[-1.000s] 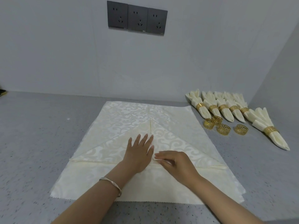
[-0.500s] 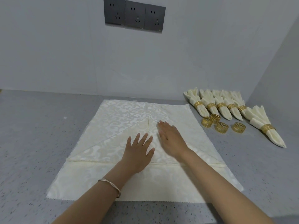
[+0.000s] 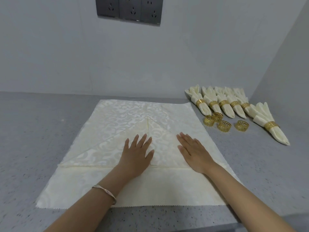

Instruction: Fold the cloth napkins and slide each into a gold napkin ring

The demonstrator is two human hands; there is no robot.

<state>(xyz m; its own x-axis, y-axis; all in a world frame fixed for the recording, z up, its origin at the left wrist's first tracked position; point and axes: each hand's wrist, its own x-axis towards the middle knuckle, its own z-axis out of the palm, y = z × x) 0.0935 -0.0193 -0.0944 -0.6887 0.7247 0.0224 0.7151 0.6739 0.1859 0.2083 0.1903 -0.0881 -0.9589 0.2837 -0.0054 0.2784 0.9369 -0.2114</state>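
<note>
Both hands flat, holding nothing: left hand, right hand pressing folded napkin. Smooth outward, crease edges firmly.

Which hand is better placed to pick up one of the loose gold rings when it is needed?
Likely the right hand: it lies flat on the napkin, nearer the loose rings at the right. The left hand is farther.

- Countertop: grey, finely speckled, running to the walls at back and right.
- Back wall: plain, pale grey.
- Socket panel: dark, three outlets side by side, mounted high on the back wall.
- Side wall: plain, at right.
</note>
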